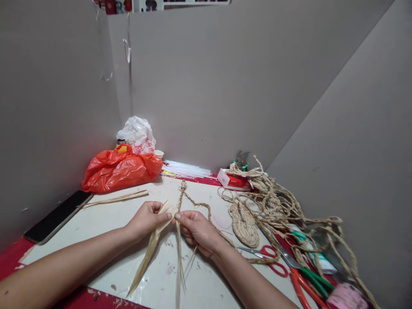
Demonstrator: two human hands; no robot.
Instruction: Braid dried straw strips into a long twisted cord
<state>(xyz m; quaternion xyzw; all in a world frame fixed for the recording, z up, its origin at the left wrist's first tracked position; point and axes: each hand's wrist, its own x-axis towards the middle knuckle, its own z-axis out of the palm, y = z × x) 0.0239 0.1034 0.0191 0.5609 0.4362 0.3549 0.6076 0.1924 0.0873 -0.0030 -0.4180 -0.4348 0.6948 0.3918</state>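
Between thumb and fingers, my left hand (pixel 149 219) pinches a wide, pale dried husk strip (pixel 149 253) whose long tail hangs toward me. My right hand (pixel 197 229) is closed on the lower end of a thin braided straw cord (pixel 180 198), right beside the left fingertips. Loose narrow strands (pixel 178 266) hang below the right thumb. The cord runs up to a knotted top, and another braided length (pixel 209 212) goes from there down to the right, passing behind my right hand. Part of the grip is hidden by the fingers.
Right of my hands lie a coiled woven sole shape (pixel 243 225), red-handled scissors (pixel 268 257), a tangle of braided cord (pixel 273 193) and orange-handled shears (pixel 299 287). A phone (pixel 58 216), dried strips (pixel 119 198) and an orange plastic bag (pixel 124 169) sit at left. Grey panels (pixel 206 86) enclose the table.
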